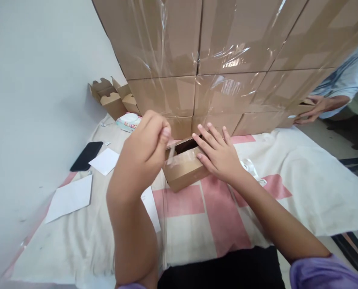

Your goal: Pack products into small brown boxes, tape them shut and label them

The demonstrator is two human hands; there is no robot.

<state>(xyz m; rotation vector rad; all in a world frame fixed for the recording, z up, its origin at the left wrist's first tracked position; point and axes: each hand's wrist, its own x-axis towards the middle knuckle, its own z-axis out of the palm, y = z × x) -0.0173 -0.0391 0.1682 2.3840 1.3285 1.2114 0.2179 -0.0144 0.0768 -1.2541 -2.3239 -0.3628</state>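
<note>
A small brown cardboard box (183, 170) lies on a white and pink cloth (215, 216) in front of me. My right hand (219, 154) rests flat on the box's top with fingers spread. My left hand (147, 146) is raised just left of the box, fingers pinched on a strip of clear tape (170, 154) that runs down to the box's end. Behind the box rises a tall stack of cardboard boxes (215, 60) wrapped in clear film.
A black phone (86, 155) and several white paper sheets (72, 196) lie at the left by the wall. Open small boxes (112, 98) and a tape roll (129, 118) sit at the back left. Another person's hand (313, 109) holds a box at the right.
</note>
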